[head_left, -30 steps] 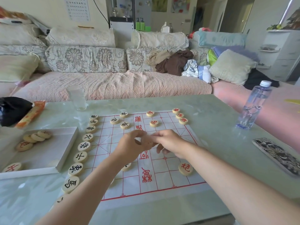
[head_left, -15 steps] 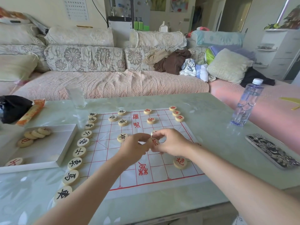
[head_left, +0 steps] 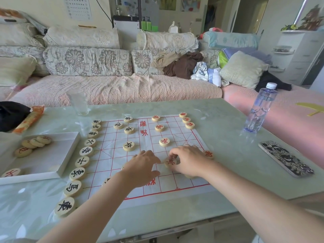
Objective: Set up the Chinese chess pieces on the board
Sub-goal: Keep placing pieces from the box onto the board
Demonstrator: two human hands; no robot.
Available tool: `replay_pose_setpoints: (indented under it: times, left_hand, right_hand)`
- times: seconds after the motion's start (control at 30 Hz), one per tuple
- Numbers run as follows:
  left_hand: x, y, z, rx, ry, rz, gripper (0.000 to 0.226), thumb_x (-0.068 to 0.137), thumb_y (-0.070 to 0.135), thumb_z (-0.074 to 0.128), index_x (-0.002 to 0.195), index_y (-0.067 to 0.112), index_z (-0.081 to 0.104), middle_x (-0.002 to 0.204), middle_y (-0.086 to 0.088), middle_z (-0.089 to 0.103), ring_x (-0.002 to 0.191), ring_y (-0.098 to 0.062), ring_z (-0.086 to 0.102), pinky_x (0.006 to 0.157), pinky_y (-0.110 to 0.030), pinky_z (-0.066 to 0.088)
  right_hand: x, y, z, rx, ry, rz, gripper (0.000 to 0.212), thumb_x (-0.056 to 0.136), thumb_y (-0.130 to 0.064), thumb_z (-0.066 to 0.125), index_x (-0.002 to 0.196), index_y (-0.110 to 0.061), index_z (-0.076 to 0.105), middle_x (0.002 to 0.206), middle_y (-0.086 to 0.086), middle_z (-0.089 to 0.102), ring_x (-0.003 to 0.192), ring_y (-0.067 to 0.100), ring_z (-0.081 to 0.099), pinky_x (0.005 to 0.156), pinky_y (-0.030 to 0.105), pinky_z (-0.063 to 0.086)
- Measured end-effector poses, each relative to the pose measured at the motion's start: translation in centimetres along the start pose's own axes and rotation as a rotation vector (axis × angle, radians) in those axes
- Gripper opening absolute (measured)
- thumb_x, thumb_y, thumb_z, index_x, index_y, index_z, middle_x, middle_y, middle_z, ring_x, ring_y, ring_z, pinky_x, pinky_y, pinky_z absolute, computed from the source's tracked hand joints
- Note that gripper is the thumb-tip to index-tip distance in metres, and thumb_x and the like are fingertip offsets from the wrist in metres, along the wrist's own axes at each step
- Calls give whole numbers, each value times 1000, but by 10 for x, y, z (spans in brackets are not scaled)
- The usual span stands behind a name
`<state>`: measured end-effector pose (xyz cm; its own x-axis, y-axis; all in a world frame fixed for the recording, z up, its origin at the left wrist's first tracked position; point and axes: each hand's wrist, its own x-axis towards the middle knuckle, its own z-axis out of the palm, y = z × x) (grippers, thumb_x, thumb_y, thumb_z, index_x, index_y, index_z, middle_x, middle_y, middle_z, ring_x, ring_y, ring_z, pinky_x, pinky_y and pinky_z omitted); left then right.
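Observation:
A white paper board (head_left: 175, 183) with red grid lines lies on the pale green table. Round wooden pieces with black characters stand in a column (head_left: 82, 162) along its left edge. Red-character pieces sit at the far right corner (head_left: 186, 119) and mid-board (head_left: 164, 142). My right hand (head_left: 190, 162) pinches a red-character piece (head_left: 169, 162) that rests flat on the board. My left hand (head_left: 142, 166) lies palm down right beside it, fingers spread, partly covering other pieces.
A white box lid (head_left: 66, 155) at the left holds several loose pieces (head_left: 33, 143). A clear glass (head_left: 78, 102) stands behind the board, a water bottle (head_left: 259, 111) at the right, a patterned phone (head_left: 285, 157) near the right edge. A sofa runs behind the table.
My hands parted and moved down toward me. A red piece now sits alone mid-board where they were. My right hand set another red piece lower on the board.

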<state>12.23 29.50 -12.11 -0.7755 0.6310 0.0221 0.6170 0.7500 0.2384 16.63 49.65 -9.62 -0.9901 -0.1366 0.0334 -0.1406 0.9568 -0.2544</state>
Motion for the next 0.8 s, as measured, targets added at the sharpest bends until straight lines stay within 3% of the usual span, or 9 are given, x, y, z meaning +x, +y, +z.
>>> replay_pose_setpoints:
  times: [0.2, 0.37, 0.5, 0.67, 0.8]
  left_hand:
    - [-3, -9, -2, -88, 101, -1, 38, 88, 41, 61, 124, 31, 58, 122, 8, 53, 116, -14, 47, 98, -35, 43]
    - [-17, -32, -20, -192, 234, -58, 25, 87, 37, 64, 111, 27, 66, 100, 8, 55, 97, -12, 49, 85, -28, 44]
    - [-34, -64, -45, -206, 245, -172, 20, 88, 36, 63, 106, 27, 64, 98, 8, 57, 83, -9, 53, 71, -23, 38]
    - [-64, -114, -76, -194, 246, -331, 11, 87, 32, 62, 93, 25, 68, 94, 7, 66, 81, -12, 59, 70, -26, 46]
    - [-96, -161, -93, -159, 268, -463, 12, 87, 22, 57, 87, 25, 69, 94, 1, 69, 82, -19, 62, 74, -30, 52]
  right_hand:
    - [7, -16, -1, 5, 32, -14, 20, 87, -48, 60, 98, -33, 66, 107, -9, 59, 101, 16, 55, 84, 32, 41]
    - [20, -49, 1, 103, 25, -47, 19, 89, -42, 63, 103, -29, 66, 105, -10, 59, 97, 13, 55, 79, 31, 43]
    - [37, -89, 5, 272, 5, -65, 18, 90, -34, 65, 106, -25, 67, 106, -9, 66, 90, 10, 57, 79, 29, 47]
    - [66, -142, 21, 405, 20, -109, 18, 92, -29, 63, 109, -26, 69, 103, -13, 65, 85, 4, 56, 77, 20, 45]
    - [96, -193, 35, 402, -18, -172, 20, 93, -28, 60, 111, -29, 68, 106, -13, 67, 86, 8, 58, 85, 30, 50]
